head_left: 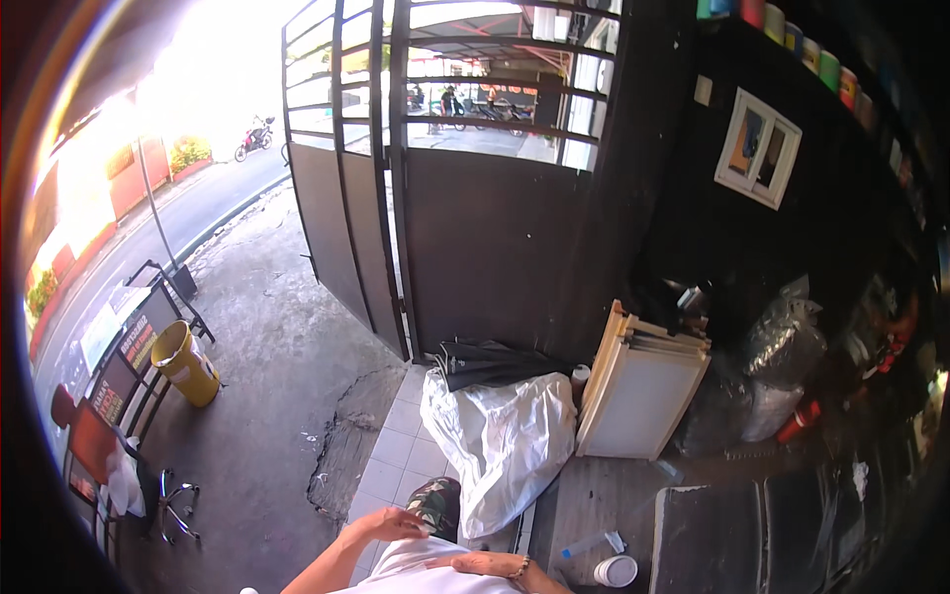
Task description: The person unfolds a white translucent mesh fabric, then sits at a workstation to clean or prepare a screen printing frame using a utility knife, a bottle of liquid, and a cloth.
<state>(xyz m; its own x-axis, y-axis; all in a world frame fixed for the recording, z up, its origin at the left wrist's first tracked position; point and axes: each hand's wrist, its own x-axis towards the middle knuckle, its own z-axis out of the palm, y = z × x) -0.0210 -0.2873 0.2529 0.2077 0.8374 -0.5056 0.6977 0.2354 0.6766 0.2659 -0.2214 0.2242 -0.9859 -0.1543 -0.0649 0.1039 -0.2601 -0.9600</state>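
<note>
L hand [391, 524] w/ fingers bent, R hand [485, 564] laid across the lap, bracelet [522, 566] at its wrist: a person at a workshop entrance, white cloth [406, 556] over the lap under both hands. L grip looks narrow, fingers curled nr the cloth's edge, beside camo-patterned clothing [433, 503] on one leg; cannot tell if anything is pinched there. R hand's fingers rest along the cloth, approx. flat; its grip, too, can't be told for certain. Just ahead, a crumpled white sack [500, 445] spreads over pale floor tiles [394, 447], dark fabric [505, 364] bunched at its top. To the R, wooden frames [643, 386] stand tilted in a stack, w/ filled plastic bags [785, 342] beyond; a white round tub [616, 571] sits nr the R forearm. Behind the sack, a dark metal gate [500, 247], barred up top. Far L, a yellow bin [196, 381] on the pavement and, across the way, a motorbike [254, 142] on the rd.
</note>
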